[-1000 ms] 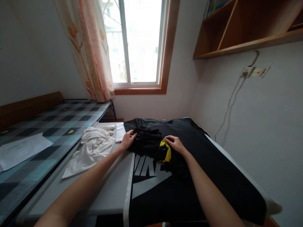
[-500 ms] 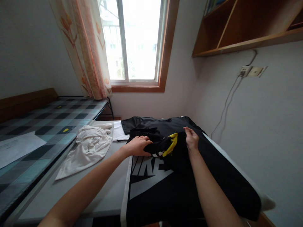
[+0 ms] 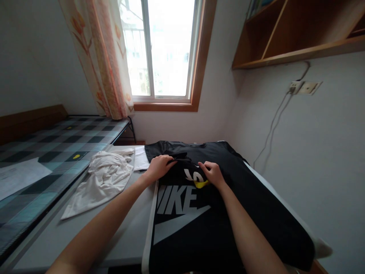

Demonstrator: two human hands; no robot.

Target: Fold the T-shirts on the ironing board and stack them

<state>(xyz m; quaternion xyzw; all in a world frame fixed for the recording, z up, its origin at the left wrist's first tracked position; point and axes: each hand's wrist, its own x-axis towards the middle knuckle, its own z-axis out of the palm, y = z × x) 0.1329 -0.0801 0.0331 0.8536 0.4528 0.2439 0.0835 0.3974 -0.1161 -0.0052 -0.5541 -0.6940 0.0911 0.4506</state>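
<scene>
A black garment (image 3: 182,175) with white and yellow print is bunched over a larger black cloth (image 3: 256,198) that bears grey NIKE lettering. My left hand (image 3: 159,166) pinches the black garment at its upper left edge. On its right side, my right hand (image 3: 212,173) has its fingers closed on the same garment, just above the yellow print. Fabric hides some of the fingertips. To the left lies a crumpled white garment (image 3: 110,175), with a folded white cloth (image 3: 140,159) beside it.
The pale table (image 3: 125,220) stretches under the clothes. A checked mattress (image 3: 94,133) with a white paper (image 3: 23,177) on it is at the left. A window and curtain (image 3: 97,57) are behind; a wooden shelf (image 3: 273,55) hangs at the upper right above a socket (image 3: 296,86).
My right hand has moved left and slightly down with the garment's edge, closer to my left hand. My left hand has shifted up and left. More white print shows; less yellow is visible.
</scene>
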